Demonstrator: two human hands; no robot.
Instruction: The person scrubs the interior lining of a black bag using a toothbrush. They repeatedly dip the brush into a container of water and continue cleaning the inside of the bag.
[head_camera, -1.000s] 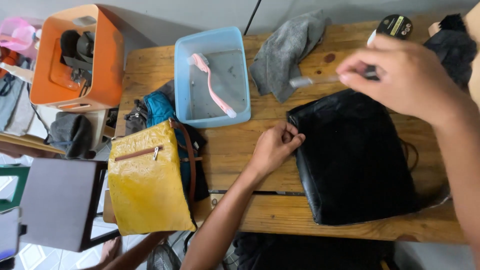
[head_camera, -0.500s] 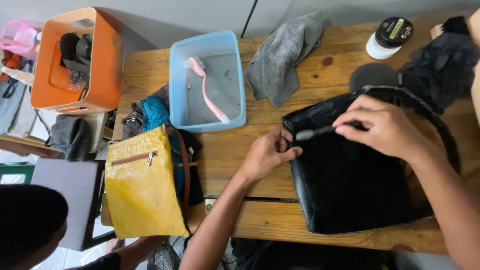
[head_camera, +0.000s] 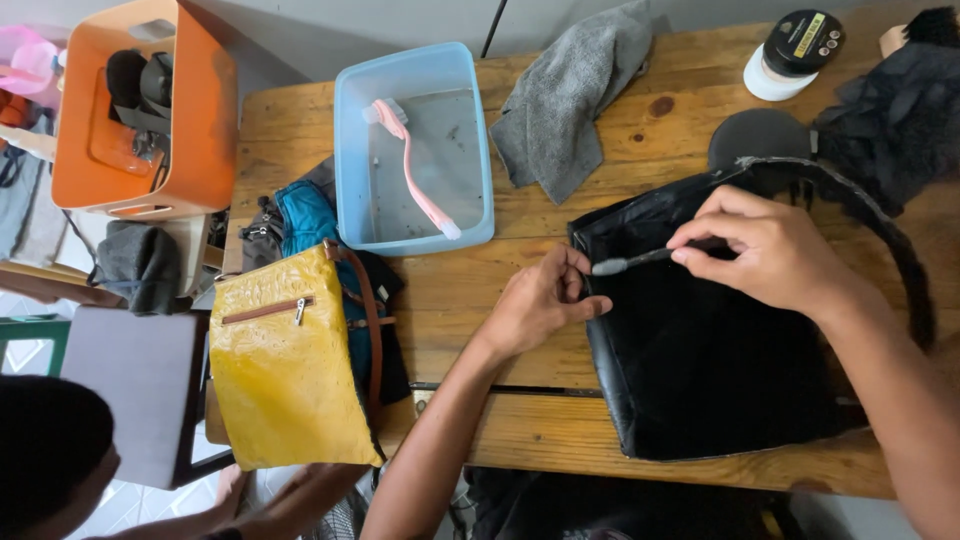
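Note:
A black leather bag (head_camera: 710, 370) lies flat on the wooden table (head_camera: 480, 300), its strap curving off to the right. My left hand (head_camera: 545, 300) pinches the bag's upper left edge. My right hand (head_camera: 770, 245) holds a small dark-handled brush (head_camera: 640, 259) whose pale tip rests on the bag near the left hand's fingers. A black round lid (head_camera: 757, 137) lies just behind the bag, and a white jar with a black top (head_camera: 795, 52) stands at the far edge.
A light blue tub (head_camera: 352, 150) holds a pink brush (head_camera: 415, 170). A grey cloth (head_camera: 565, 110) lies beside it. A yellow bag (head_camera: 285, 365) lies over teal and black bags at the table's left end. An orange bin (head_camera: 205, 120) stands beyond. Another person's head (head_camera: 45, 450) is at bottom left.
My right hand came down from above the table with the brush and set its tip on the bag's upper left edge. My left hand stayed on that edge.

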